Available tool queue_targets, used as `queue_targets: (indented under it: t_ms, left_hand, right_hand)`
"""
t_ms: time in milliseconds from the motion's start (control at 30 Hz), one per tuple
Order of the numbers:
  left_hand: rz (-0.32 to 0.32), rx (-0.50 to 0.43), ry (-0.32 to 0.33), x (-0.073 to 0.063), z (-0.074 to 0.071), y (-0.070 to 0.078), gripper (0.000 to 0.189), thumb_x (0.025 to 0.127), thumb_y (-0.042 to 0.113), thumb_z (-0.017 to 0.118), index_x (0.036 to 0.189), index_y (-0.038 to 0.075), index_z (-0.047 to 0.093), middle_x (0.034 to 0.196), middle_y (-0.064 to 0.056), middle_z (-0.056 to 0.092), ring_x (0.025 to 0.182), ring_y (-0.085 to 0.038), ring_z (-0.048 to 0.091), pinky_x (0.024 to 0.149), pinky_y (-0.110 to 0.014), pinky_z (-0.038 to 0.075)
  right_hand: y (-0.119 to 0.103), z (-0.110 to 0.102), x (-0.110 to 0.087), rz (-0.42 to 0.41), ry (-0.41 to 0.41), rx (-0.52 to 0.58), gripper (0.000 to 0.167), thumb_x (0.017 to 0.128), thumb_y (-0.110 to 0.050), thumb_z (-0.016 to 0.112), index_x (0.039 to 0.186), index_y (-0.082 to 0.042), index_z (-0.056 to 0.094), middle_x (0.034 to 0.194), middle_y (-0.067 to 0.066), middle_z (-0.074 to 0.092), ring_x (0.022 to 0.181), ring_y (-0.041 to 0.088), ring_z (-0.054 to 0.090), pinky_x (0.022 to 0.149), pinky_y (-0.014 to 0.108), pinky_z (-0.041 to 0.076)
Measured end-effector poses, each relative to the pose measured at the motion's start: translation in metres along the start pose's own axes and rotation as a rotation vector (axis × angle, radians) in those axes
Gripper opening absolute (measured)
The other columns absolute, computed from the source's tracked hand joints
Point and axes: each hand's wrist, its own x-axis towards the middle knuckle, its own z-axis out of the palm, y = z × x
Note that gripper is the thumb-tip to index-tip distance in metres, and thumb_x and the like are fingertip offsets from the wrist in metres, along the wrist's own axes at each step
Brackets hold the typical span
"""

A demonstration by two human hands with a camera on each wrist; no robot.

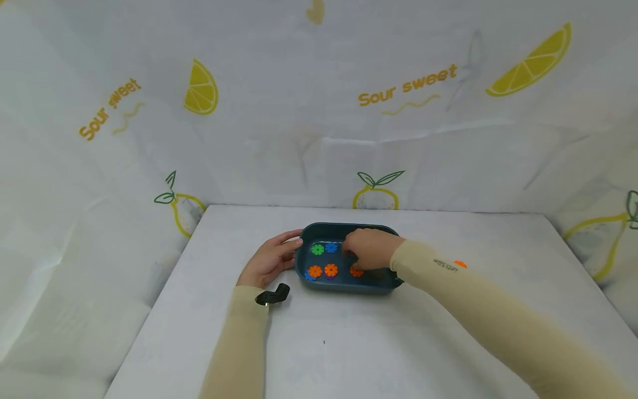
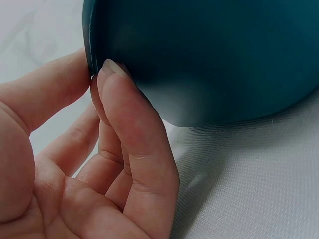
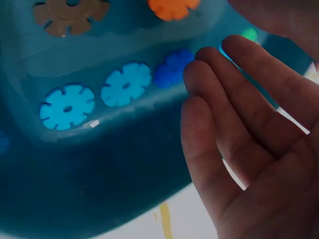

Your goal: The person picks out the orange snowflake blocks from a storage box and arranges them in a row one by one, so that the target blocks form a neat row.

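In the head view, a shiny blue-green tub (image 1: 344,287) with round corners sits on the white table (image 1: 319,343). Flat wheels (image 1: 331,270) with little notches lie inside, orange, green and blue. In the left wrist view, the left grip (image 2: 94,172) pinches the tub's smooth, thin rim. In the right wrist view, the right grip (image 3: 259,119) is loose, nearly straight, by a dark blue wheel (image 3: 172,68) in the tub.

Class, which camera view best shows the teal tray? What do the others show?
The head view, showing nearly the whole tray; the right hand covers part. Left wrist: one end, gripped by the left hand. Right wrist: part of the inside, with discs.
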Motion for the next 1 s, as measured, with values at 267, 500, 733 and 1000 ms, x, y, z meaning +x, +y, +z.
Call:
queue_targets:
  t_ms: [267, 500, 733, 1000]
  left_hand:
    - [0.004, 0.016, 0.008, 0.002, 0.001, 0.001, 0.047, 0.103, 0.027, 0.077, 0.148, 0.022, 0.066, 0.133, -0.008, 0.073, 0.097, -0.018, 0.070, 0.087, -0.029, 0.061]
    - [-0.001, 0.016, 0.020, 0.001, 0.001, 0.002, 0.047, 0.102, 0.028, 0.078, 0.147, 0.022, 0.066, 0.132, -0.008, 0.073, 0.097, -0.018, 0.070, 0.086, -0.028, 0.061]
    - [-0.004, 0.021, 0.025, -0.001, 0.001, 0.003, 0.047, 0.103, 0.026, 0.077, 0.148, 0.021, 0.066, 0.134, -0.008, 0.073, 0.098, -0.017, 0.070, 0.087, -0.028, 0.061]
    - [0.000, 0.014, 0.027, -0.001, 0.002, 0.003, 0.046, 0.103, 0.026, 0.077, 0.147, 0.021, 0.066, 0.132, -0.008, 0.074, 0.097, -0.017, 0.071, 0.087, -0.028, 0.061]
  right_hand:
    - [-0.007, 0.007, 0.003, 0.016, -0.057, 0.013, 0.021, 0.094, -0.018, 0.085, 0.114, -0.014, 0.079, 0.101, -0.003, 0.075, 0.085, 0.014, 0.066, 0.089, 0.040, 0.062]
    - [-0.012, 0.006, 0.005, -0.001, -0.058, -0.002, 0.018, 0.093, -0.016, 0.086, 0.109, -0.013, 0.079, 0.097, -0.003, 0.075, 0.080, 0.014, 0.064, 0.086, 0.037, 0.062]
    - [-0.010, 0.010, 0.010, -0.006, -0.059, -0.004, 0.015, 0.092, -0.017, 0.088, 0.102, -0.014, 0.078, 0.091, -0.005, 0.072, 0.078, 0.014, 0.063, 0.081, 0.034, 0.060]
    - [-0.007, 0.007, 0.012, 0.000, -0.055, 0.029, 0.015, 0.090, -0.015, 0.088, 0.095, -0.017, 0.074, 0.091, -0.005, 0.069, 0.080, 0.016, 0.061, 0.078, 0.035, 0.058]
